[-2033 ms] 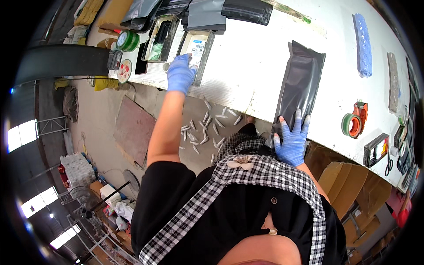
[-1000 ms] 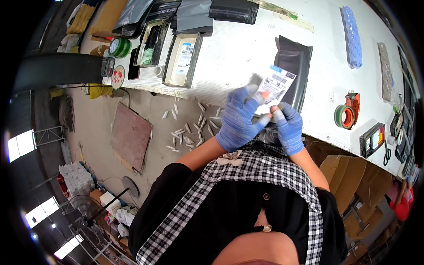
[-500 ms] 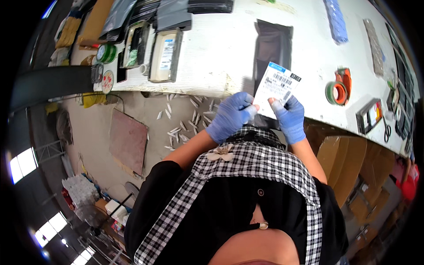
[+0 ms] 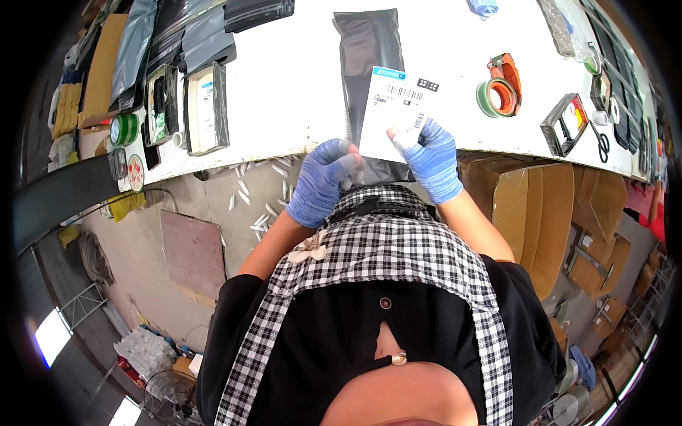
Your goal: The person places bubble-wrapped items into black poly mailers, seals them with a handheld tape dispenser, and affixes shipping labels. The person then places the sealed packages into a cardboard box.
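Note:
A white printed shipping label [image 4: 381, 113] with a blue top strip is in my right hand [image 4: 433, 162], thumb on its face and fingers behind. The label is over a long dark plastic mailing bag [image 4: 369, 46], which lies on the white table with its near end at the table's front edge. My left hand [image 4: 321, 181] is closed beside the label's lower left corner, over the near end of the bag. What its fingers pinch, if anything, I cannot make out. Blue knitted gloves cover both hands, with some fingertips bare.
An orange tape dispenser [image 4: 503, 89] stands right of the bag, with a black-framed box [image 4: 565, 126] and scissors [image 4: 603, 147] farther right. Left are two trays, one holding labels [image 4: 206, 106], and green tape rolls [image 4: 125, 130]. Cardboard boxes [image 4: 526, 213] stand below the table's right side.
The view has shifted, so the table things appear farther left and higher. My right hand still holds the label, now more upright; my left hand has come slightly away from its lower edge.

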### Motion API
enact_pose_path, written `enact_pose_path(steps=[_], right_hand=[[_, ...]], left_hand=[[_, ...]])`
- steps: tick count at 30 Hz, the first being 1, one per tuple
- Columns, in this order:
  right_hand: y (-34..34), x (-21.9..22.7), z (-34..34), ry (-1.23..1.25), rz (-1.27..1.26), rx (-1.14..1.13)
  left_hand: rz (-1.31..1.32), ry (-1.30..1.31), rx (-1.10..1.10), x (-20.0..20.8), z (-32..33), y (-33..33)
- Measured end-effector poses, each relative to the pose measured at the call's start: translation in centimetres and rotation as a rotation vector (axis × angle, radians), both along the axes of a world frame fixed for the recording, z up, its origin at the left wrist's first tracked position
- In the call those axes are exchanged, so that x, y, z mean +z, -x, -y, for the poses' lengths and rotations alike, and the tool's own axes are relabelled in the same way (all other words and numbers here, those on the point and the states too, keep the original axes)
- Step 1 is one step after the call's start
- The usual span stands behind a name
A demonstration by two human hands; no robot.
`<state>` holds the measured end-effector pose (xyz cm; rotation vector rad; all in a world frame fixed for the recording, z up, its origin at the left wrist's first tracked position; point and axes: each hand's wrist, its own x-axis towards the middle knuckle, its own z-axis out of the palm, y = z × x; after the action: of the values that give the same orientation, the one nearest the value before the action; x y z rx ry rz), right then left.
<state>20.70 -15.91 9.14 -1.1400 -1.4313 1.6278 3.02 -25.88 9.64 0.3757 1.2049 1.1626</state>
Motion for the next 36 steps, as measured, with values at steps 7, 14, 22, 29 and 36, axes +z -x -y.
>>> enact_pose_path(steps=[7,14,22,29,36], right_hand=[[0.0,-1.7,-0.5,0.269,-0.008,0.075],[-0.1,-0.1,1.4,-0.342,0.006,0.321],[0.7,-0.5,1.6,-0.658,0.112,0.216],[-2.0,-2.0,-3.4,0.946,-0.547,-0.075],[-3.0,1.6,-10.7,-0.835,0.209,-0.321]], left_hand=[[-0.069,-0.153,0.091,-0.4,0.0,-0.9],[-0.383,-0.333,0.107,-0.4,-0.1,-2.1],[-0.922,-0.556,0.062,-1.0,-0.6,-1.9],[-0.563,-0.259,0.071,-1.5,0.9,1.2],[-1.429,0.894,-0.897,-9.1,11.5,15.6]])
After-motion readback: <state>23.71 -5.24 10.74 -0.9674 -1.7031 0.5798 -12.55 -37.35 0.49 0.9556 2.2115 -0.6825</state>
